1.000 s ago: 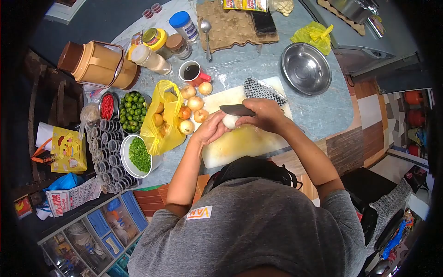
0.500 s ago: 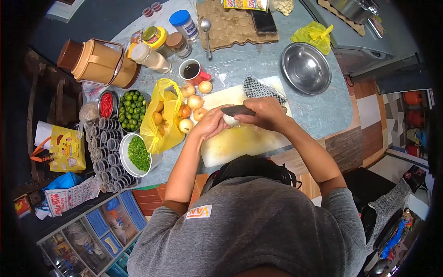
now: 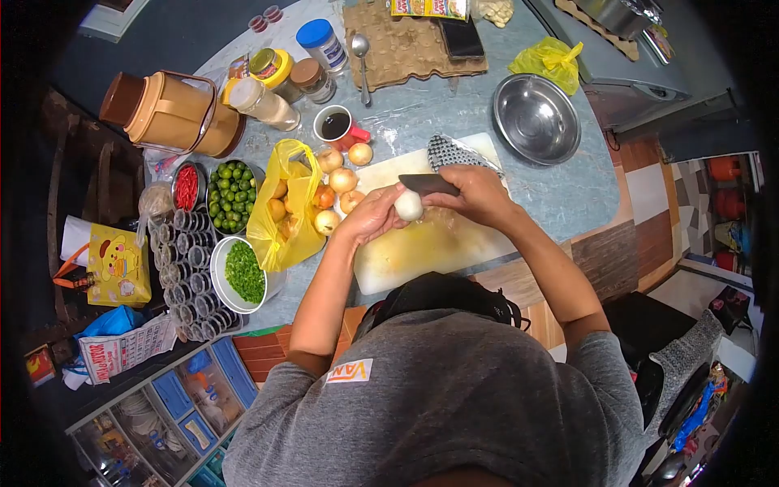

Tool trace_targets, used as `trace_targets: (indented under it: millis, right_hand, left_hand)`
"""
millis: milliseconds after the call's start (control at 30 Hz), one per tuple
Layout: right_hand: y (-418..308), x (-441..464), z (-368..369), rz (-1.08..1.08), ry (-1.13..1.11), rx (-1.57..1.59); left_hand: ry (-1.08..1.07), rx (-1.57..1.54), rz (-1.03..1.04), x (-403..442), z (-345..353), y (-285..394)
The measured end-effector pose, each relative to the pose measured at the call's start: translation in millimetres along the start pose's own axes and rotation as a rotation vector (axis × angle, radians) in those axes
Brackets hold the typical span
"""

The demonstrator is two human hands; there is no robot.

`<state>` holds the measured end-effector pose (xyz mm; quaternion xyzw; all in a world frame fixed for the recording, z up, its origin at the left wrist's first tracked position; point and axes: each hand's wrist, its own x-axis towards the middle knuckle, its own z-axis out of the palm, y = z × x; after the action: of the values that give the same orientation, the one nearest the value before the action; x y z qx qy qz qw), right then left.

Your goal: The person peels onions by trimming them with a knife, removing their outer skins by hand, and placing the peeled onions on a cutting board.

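Observation:
My left hand (image 3: 376, 217) is closed around a pale peeled onion (image 3: 409, 206) above the white cutting board (image 3: 389, 264). My right hand (image 3: 475, 195) grips a dark-bladed knife (image 3: 428, 185), its handle hidden in the fingers. The blade points left, just above the onion and close to my left fingertips; whether it touches the onion I cannot tell. A black-and-white patterned cloth (image 3: 454, 152) lies on the board's far part, beyond my right hand. Several unpeeled onions (image 3: 343, 178) sit left of the board, beside a yellow plastic bag (image 3: 280, 227) with more inside.
A steel bowl (image 3: 537, 119) stands at the right, near a yellow knotted bag (image 3: 552, 65). A red mug (image 3: 339, 127) of dark liquid stands beyond the onions. On the left are green citrus fruits (image 3: 232, 193), chopped greens (image 3: 245, 270), small lidded cups (image 3: 195, 280) and a jug (image 3: 174, 112).
The knife and my right hand have shifted slightly right and toward the far side. More of the onion's pale surface now shows in my left hand.

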<state>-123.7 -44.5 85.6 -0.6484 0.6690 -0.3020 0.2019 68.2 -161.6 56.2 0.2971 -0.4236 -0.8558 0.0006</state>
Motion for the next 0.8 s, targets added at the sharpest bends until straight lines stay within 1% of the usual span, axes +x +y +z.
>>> trace_targets:
  millis: [133,333,433,533,633,733,800]
  right_hand:
    - [-6.5,5.8,-2.5,-0.007,-0.085,-0.029]
    - [-11.3,8.5,-5.6,-0.010,-0.156,-0.025]
    - [-12.9,9.5,-7.4,-0.021,-0.186,-0.044]
    - [-12.4,9.6,-5.9,-0.033,-0.182,-0.058]
    - [-10.7,6.2,-1.1,-0.035,-0.158,-0.054]
    - [-11.6,-6.4,2.0,-0.060,-0.142,0.000]
    - [-9.4,-16.1,1.8,-0.067,-0.158,0.014]
  left_hand:
    - [-0.035,0.121,-0.028,-5.8,5.4,15.3]
    - [-0.115,0.086,-0.004,-3.6,5.3,18.9]
    - [-0.059,0.126,-0.053,-6.3,11.5,23.1]
    - [0.042,0.087,-0.076,-4.8,16.5,20.4]
    - [0.061,0.049,-0.124,1.0,8.1,16.6]
    - [0.223,0.185,-0.160,2.9,4.3,13.9]
    - [0.160,0.084,-0.138,4.2,-0.6,9.4]
